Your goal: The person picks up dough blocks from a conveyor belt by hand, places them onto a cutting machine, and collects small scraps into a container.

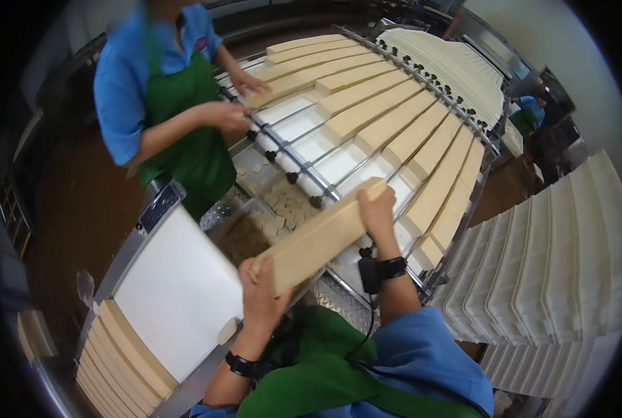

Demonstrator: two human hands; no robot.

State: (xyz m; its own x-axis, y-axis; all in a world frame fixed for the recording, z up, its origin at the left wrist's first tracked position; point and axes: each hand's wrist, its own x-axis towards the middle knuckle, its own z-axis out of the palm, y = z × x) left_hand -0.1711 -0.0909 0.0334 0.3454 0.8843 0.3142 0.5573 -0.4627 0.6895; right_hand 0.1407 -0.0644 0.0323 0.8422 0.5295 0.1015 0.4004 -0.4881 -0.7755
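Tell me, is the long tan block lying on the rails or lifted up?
Lifted up. The left hand grips the long tan block at its near end, the right hand its far end.

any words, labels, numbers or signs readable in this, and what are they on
No text here can be read.
On the co-worker's blue shirt, a small patch: too blurred to read.
On the machine's edge, a control panel: markings too small to read.
On the long tan block, held by the left hand and the right hand: no print visible.
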